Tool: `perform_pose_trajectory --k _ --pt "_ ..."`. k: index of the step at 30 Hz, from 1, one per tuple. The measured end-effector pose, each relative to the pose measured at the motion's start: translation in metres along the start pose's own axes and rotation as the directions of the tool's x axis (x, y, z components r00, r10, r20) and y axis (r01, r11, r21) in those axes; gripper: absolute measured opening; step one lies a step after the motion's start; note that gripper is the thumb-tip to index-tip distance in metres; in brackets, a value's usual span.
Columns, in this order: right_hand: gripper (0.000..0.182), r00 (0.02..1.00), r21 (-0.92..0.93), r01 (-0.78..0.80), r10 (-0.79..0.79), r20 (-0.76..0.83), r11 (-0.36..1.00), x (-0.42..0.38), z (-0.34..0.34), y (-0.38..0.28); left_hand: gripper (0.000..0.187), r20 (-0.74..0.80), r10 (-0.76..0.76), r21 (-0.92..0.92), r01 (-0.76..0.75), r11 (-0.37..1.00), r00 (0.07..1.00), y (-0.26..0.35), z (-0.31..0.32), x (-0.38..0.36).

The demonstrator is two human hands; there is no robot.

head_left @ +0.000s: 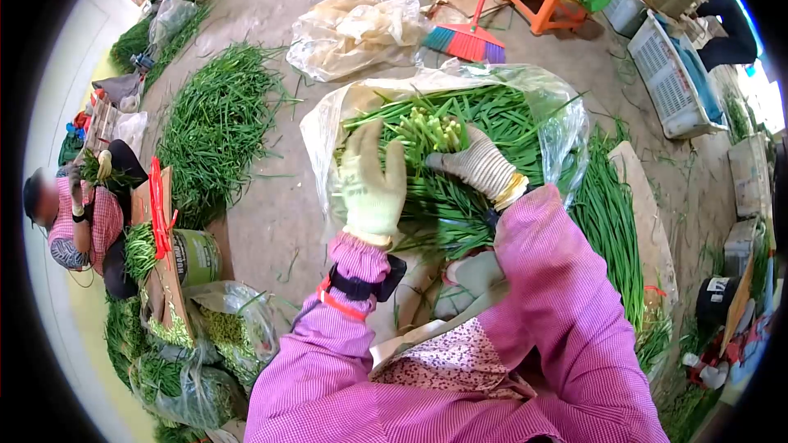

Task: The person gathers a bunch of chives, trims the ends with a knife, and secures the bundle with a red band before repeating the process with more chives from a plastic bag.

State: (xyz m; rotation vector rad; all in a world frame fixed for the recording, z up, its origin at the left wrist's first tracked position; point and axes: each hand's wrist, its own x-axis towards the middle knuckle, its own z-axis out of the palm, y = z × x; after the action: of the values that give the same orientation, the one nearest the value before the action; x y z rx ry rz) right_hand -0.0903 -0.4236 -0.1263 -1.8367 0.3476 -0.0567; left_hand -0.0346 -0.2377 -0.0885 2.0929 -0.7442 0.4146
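Observation:
Green leafy stalks (492, 111) fill a clear plastic bag (566, 119) in front of me. A bunch with pale cut ends (427, 130) lies on top of them. My left hand (372, 180), in a pale glove, is spread flat at the bunch's left side, fingers apart. On the right, my right hand (480, 166), in a striped glove, rests against the bunch with its thumb and fingers apart; its far fingertips are partly hidden by the stalks.
A loose green heap (217, 123) lies at left, near a seated person (90, 221) and a green bucket (197, 257). Beyond the bag are a crumpled plastic bag (357, 33), a broom (466, 43) and an orange stool (542, 4). A white crate (669, 74) stands right.

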Motion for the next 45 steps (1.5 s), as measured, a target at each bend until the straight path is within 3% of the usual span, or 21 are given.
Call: perform_pose_trajectory --k 2,3,4,6,7,10,14,16,17,18,20,21,24,26,28,32,36,38,41,43,45 --pt "0.064 0.991 -0.522 0.132 -0.123 0.053 0.843 -0.004 0.000 -0.024 0.037 0.235 -0.348 -0.442 0.419 0.793 0.908 -0.007 0.031 -0.003" --pt "0.064 0.996 -0.640 0.084 -0.079 0.036 0.764 -0.013 0.002 -0.054 0.036 0.197 -0.282 -0.350 0.336 0.874 0.939 -0.004 0.030 0.000" --pt "0.066 0.997 -0.694 0.015 0.044 0.067 0.720 -0.017 -0.002 -0.070 0.035 0.148 0.249 0.010 -0.253 0.967 0.957 -0.031 0.035 -0.006" --pt "0.083 0.975 -0.803 0.095 -0.219 -0.046 0.588 -0.023 0.007 -0.051 0.039 0.082 0.373 -0.018 -0.372 0.928 0.924 -0.024 0.044 -0.006" --pt "0.085 0.992 -0.879 0.011 -0.116 -0.050 0.476 -0.026 0.006 -0.059 0.038 0.216 0.085 -0.219 -0.037 0.975 0.973 -0.043 0.060 -0.017" --pt "0.069 0.984 -0.757 0.079 -0.171 -0.044 0.649 -0.001 0.024 -0.005 0.042 0.370 -0.254 -0.659 0.445 0.607 0.894 -0.002 0.046 -0.007" --pt "0.052 0.978 -0.248 0.171 -0.194 -0.073 0.953 -0.015 -0.002 -0.017 0.046 0.367 -0.124 -0.561 0.325 0.761 0.922 0.023 0.038 0.006" --pt "0.042 0.947 -0.165 0.163 -0.202 -0.252 0.973 -0.016 -0.002 -0.020 0.050 0.373 -0.500 -0.871 0.481 0.102 0.782 0.024 0.057 0.009" --pt "0.056 0.954 0.295 0.284 -0.237 -0.183 0.912 0.001 0.007 0.004 0.051 0.221 -0.431 -0.790 0.420 0.447 0.875 -0.015 0.080 -0.002" --pt "0.056 0.952 0.287 0.289 -0.243 -0.187 0.913 0.001 0.002 0.001 0.051 0.219 -0.425 -0.795 0.413 0.444 0.878 -0.047 0.099 -0.018" --pt "0.056 0.982 0.787 0.187 -0.086 -0.169 0.588 -0.003 -0.008 -0.012 0.048 0.246 0.008 -0.230 0.051 0.972 0.969 -0.091 0.121 -0.045" --pt "0.058 0.972 0.727 0.223 -0.090 -0.218 0.649 -0.010 -0.018 -0.027 0.048 0.333 0.020 0.126 -0.066 0.990 0.943 -0.089 0.119 -0.058" --pt "0.045 0.930 0.499 0.295 -0.123 -0.347 0.815 -0.032 -0.066 -0.088 0.046 0.525 0.141 0.352 -0.365 0.862 0.840 -0.059 0.114 -0.069" --pt "0.042 0.831 0.406 0.419 -0.162 -0.533 0.812 -0.043 -0.106 -0.128 0.047 0.496 0.093 0.326 -0.285 0.901 0.863 -0.062 0.123 -0.072" --pt "0.047 0.866 0.675 0.474 -0.163 -0.472 0.565 -0.066 -0.155 -0.171 0.049 0.546 0.088 0.537 -0.428 0.727 0.833 -0.064 0.123 -0.072" --pt "0.047 0.433 0.263 0.813 -0.236 -0.870 0.520 -0.124 -0.219 -0.254 0.048 0.562 0.043 0.355 -0.289 0.889 0.826 -0.065 0.123 -0.059" --pt "0.033 0.400 0.167 0.837 -0.373 -0.837 0.521 -0.194 -0.252 -0.289 0.054 0.390 0.126 0.477 -0.317 0.820 0.912 -0.040 0.091 -0.032" --pt "0.033 0.216 -0.123 0.876 -0.609 -0.763 0.465 -0.224 -0.234 -0.302 0.050 0.231 0.205 0.310 -0.271 0.911 0.951 0.033 0.032 -0.015" --pt "0.034 0.123 -0.353 0.828 -0.757 -0.642 0.435 -0.257 -0.203 -0.294 0.045 0.397 0.270 -0.432 -0.081 0.898 0.877 0.133 -0.042 -0.023" --pt "0.027 0.196 -0.770 0.532 -0.936 -0.291 0.351 -0.291 -0.174 -0.279 0.069 0.706 0.405 -0.696 0.462 0.550 0.581 0.180 -0.066 -0.045" --pt "0.026 0.382 -0.915 0.365 -0.924 -0.019 0.170 -0.312 -0.133 -0.254 0.080 0.774 0.597 -0.390 0.902 0.188 0.210 0.229 -0.077 -0.079"
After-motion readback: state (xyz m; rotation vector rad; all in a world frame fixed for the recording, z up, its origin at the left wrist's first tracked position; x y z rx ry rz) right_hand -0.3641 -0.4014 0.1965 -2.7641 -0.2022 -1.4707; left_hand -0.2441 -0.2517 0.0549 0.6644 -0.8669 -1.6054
